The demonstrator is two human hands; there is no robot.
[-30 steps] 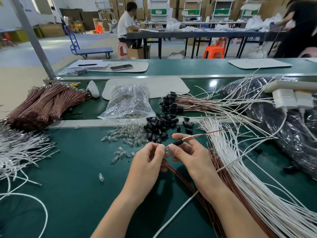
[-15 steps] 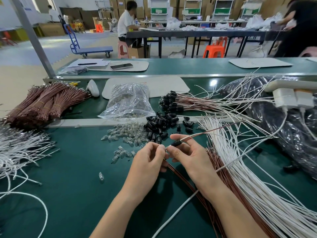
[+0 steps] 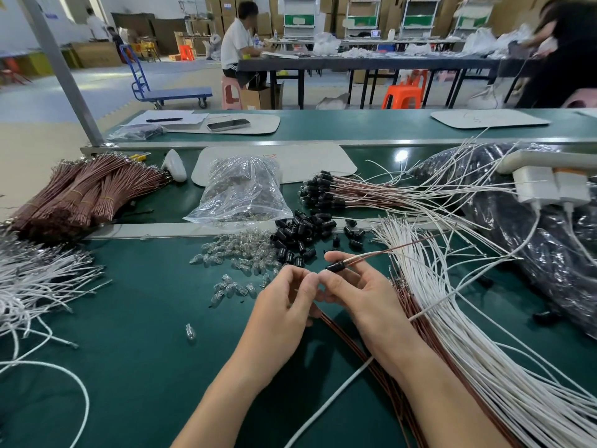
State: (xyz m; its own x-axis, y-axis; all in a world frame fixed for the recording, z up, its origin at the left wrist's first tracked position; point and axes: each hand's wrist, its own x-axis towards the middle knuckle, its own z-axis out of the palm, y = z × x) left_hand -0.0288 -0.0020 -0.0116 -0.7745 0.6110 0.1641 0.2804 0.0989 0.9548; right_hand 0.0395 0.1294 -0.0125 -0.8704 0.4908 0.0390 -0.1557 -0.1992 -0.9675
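Right hand [image 3: 358, 294] pinches a black socket [image 3: 336, 266] just above the green bench [image 3: 129, 334], its wires [image 3: 381, 252] trailing right; left hand [image 3: 284, 302] curls its fingertips at the socket's mouth, whether round a bulb I cannot tell; a steady socket and a straight push would serve best; loose bulbs [image 3: 239, 253] lie near.

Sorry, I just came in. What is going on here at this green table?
A person appears to be assembling small lamp leads on the green work table. The right hand pinches a small black plastic socket, with thin brown and white wires trailing from its back. The left hand brings its fingertips to the socket's front; whether they hold anything is too small to tell. Loose clear glass bulbs and spare black sockets lie just beyond the hands.
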